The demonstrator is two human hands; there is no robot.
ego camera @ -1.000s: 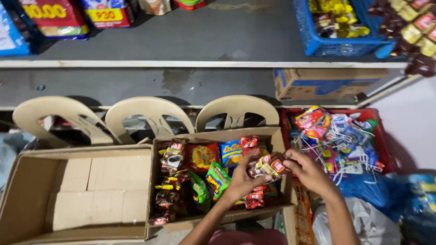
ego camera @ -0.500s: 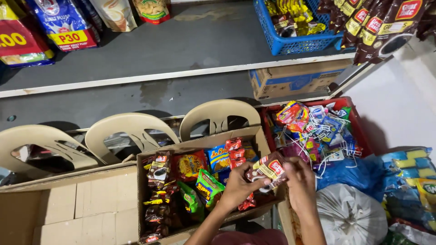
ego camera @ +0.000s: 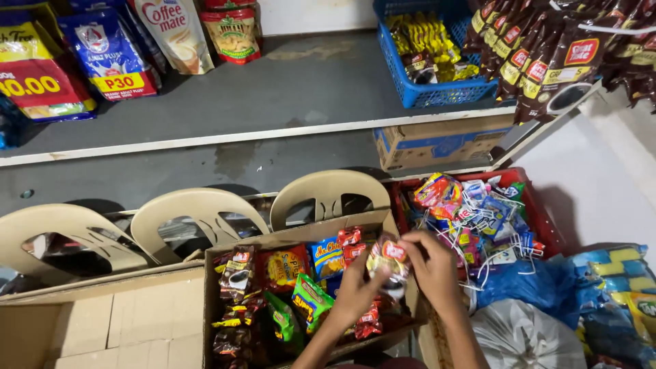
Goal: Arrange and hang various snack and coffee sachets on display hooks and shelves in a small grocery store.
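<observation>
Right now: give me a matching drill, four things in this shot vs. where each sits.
Things:
1. small snack packet
2. blue basket
3. red crate
4. beige chairs

Places:
A. on the grey shelf, upper right, holding yellow packets
B. held between the left hand and right hand, over the open cardboard box
C. in a row under the shelf, behind the boxes
D. right of the cardboard box, full of mixed sachets

Pairs: 1-B, 2-A, 3-D, 4-C
</observation>
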